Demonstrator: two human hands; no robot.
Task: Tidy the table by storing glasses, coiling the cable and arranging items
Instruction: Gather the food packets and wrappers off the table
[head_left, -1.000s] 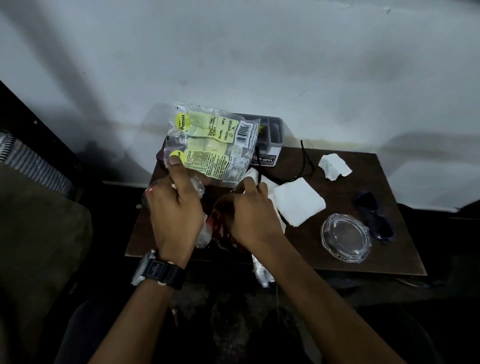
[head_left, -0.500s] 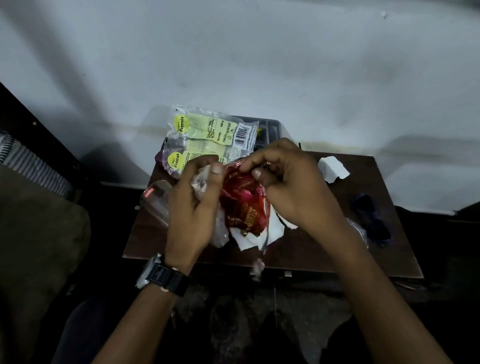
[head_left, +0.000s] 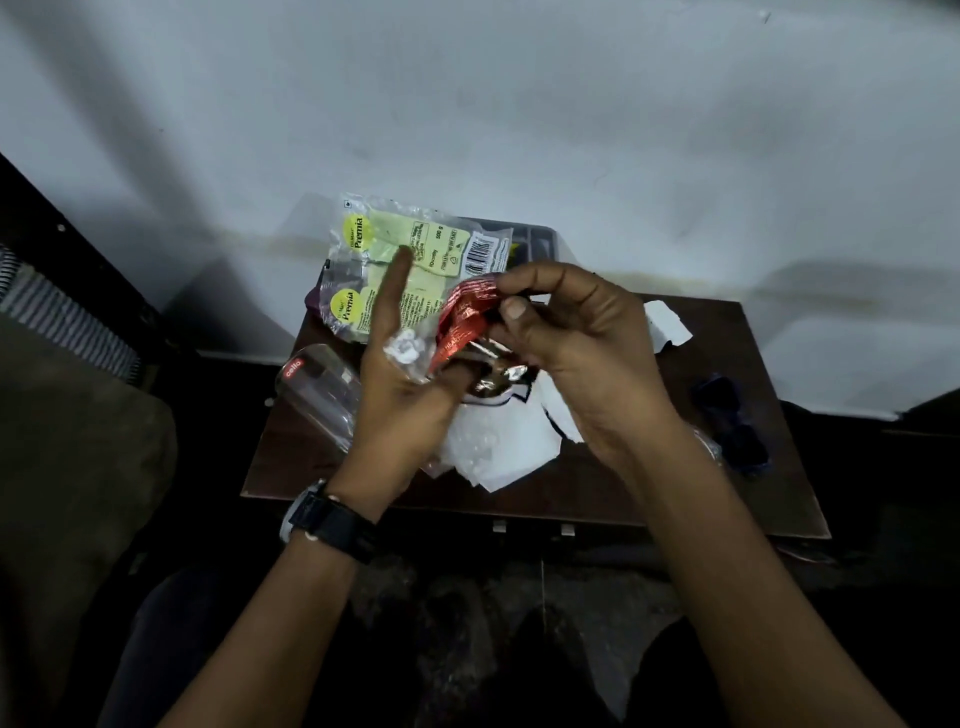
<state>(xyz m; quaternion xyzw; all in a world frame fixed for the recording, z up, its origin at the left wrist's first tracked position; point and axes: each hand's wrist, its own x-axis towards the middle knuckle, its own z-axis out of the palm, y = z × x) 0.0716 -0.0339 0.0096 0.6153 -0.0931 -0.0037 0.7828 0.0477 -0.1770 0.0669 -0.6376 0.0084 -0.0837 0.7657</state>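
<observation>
1. The step in hand looks like arranging items, here gathering litter. Both hands are raised just in front of the pack (head_left: 410, 254), above the counter (head_left: 779, 499).
2. The glasses (head_left: 732, 423) lie on the counter well to the right of the pack, unstored. I cannot make out the cable.
3. The next move probably calls for crushing the wrapper (head_left: 465, 317) small and setting it down or aside, which would free both hands for the glasses.
4. The right hand (head_left: 571, 353) is lifted with its wrist bent. Its grip pinches the top of the red wrapper between thumb and curled fingers.
5. The left hand (head_left: 400, 395) is held palm up with its grip spread and the forefinger straight across the pack. A clear scrap (head_left: 408, 349) lies on the palm.
6. A tumbler (head_left: 319, 392) lies on its side just left of that hand, below the pack.
</observation>
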